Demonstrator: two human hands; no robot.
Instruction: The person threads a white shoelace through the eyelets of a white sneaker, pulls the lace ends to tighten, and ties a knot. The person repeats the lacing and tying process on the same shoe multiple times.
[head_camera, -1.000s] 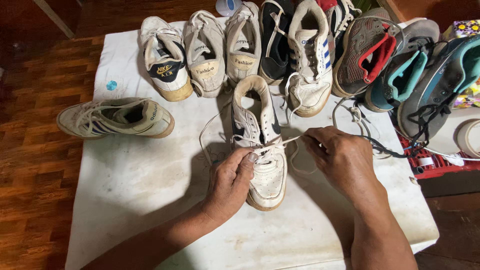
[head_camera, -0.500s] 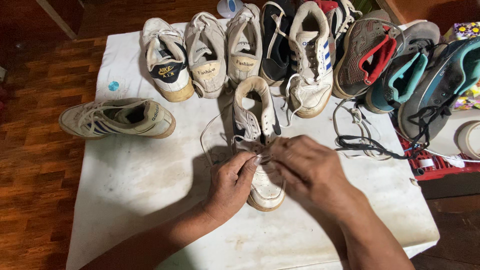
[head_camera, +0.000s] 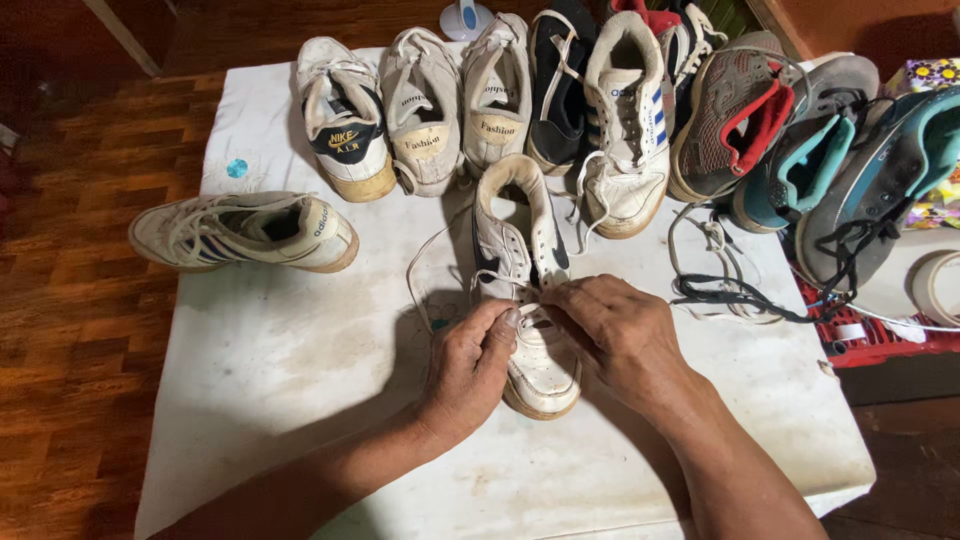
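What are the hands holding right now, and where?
Both the left hand and right hand pinch the white lace over the white sneaker at its eyelets.

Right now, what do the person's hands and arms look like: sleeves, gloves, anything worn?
Both bare: the left hand and right hand have no gloves, and no rings or watch show. Forearms are uncovered to the frame edge, no sleeves in view. Short fingernails show on the fingers.

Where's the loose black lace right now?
In the head view the black lace lies on the white table cover, just right of the right hand and in front of the grey-and-red shoe.
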